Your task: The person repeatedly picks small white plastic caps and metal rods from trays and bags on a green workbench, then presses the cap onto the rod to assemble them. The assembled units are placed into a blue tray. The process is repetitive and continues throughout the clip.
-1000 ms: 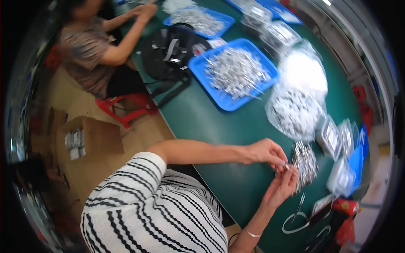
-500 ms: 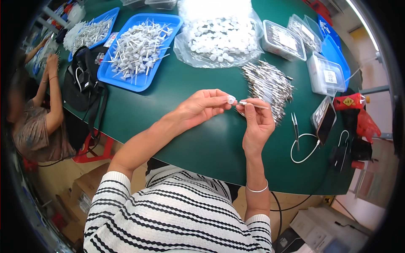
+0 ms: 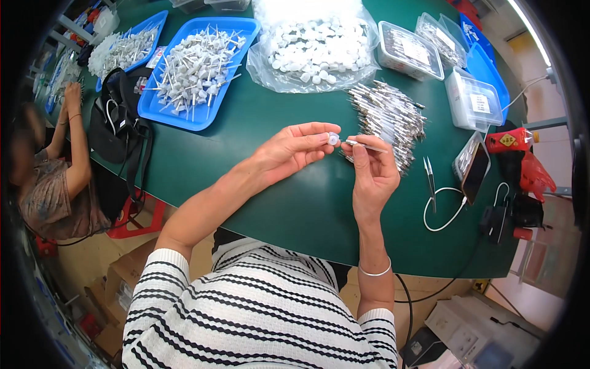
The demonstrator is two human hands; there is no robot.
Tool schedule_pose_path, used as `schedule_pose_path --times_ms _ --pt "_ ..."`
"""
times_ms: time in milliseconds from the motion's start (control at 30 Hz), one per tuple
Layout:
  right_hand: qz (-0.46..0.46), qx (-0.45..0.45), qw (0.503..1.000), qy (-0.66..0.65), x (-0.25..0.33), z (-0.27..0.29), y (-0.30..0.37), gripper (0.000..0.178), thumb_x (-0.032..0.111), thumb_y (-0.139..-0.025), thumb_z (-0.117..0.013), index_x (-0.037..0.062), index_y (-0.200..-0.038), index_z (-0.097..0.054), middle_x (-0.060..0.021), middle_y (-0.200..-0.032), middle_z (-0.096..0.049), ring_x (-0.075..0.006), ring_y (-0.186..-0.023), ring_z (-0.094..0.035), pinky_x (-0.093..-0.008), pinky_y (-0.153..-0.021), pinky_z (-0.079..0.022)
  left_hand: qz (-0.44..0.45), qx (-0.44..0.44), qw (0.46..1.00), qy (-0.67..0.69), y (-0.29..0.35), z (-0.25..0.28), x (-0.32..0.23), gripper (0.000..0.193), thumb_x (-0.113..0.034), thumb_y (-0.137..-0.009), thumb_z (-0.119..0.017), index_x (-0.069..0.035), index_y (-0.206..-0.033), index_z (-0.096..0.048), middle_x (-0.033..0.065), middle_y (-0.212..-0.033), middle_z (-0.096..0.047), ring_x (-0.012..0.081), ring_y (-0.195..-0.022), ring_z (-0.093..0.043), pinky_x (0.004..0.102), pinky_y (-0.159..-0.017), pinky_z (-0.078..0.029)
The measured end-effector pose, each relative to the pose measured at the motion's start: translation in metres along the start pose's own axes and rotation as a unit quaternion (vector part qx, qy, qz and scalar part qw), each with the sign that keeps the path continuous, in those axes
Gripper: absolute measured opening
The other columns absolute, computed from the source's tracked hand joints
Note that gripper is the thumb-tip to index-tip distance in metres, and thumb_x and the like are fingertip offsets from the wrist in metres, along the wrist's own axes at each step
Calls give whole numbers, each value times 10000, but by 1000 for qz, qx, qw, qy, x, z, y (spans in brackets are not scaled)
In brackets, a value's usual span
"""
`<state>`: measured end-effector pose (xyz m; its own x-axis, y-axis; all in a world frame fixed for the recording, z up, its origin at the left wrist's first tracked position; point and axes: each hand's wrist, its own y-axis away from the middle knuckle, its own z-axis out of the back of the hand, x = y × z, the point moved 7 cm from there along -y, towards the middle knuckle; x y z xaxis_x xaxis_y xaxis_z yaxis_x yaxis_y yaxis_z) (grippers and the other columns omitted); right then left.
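Note:
My left hand (image 3: 294, 152) pinches a small white plastic cap (image 3: 333, 139) between thumb and fingertips, its round face showing. My right hand (image 3: 373, 178) is closed on a thin metal rod (image 3: 362, 144) whose tip points left at the cap. Only a very small space shows between tip and cap, and I cannot tell whether they touch. Just beyond my right hand lies a heap of similar metal rods (image 3: 390, 120). Farther off, a clear plastic bag (image 3: 264, 71) lies open with many white caps (image 3: 316, 49) on it.
A blue tray (image 3: 147, 104) holds capped rods at the far left. Clear plastic boxes (image 3: 470, 101) stand at the far right. Tweezers (image 3: 430, 181), a white cable (image 3: 445, 227) and a phone (image 3: 475, 172) lie right of my hand. Another person (image 3: 64, 178) works at the left.
The cap in my left fingers has turned and shows more of its round face. The rod tip in my right hand sits slightly closer to it. The whole view has shifted a little.

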<state>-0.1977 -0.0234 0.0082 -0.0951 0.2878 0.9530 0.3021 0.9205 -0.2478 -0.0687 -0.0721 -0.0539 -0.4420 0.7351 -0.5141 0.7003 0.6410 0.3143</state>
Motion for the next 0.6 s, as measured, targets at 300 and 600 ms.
schedule_pose_path --times_ms 300,600 --pt "14 5 1000 27 -2 2 1 122 16 -903 -574 -25 -1017 -564 -78 -953 -613 -165 -876 -647 -240 -762 -506 1 -2 1000 -2 1 -2 0 311 -66 -881 -604 14 -1177 -555 98 -1011 -638 125 -905 -620 202 -803 -520" --pt "-11 -14 1000 -8 -5 8 -2 126 14 -896 -581 -31 -1014 -578 -92 -951 -626 -145 -842 -635 -264 -775 -522 -5 -27 992 -120 6 -9 -3 240 -103 -866 -634 -22 -1089 -600 67 -998 -644 115 -889 -615 214 -749 -515"
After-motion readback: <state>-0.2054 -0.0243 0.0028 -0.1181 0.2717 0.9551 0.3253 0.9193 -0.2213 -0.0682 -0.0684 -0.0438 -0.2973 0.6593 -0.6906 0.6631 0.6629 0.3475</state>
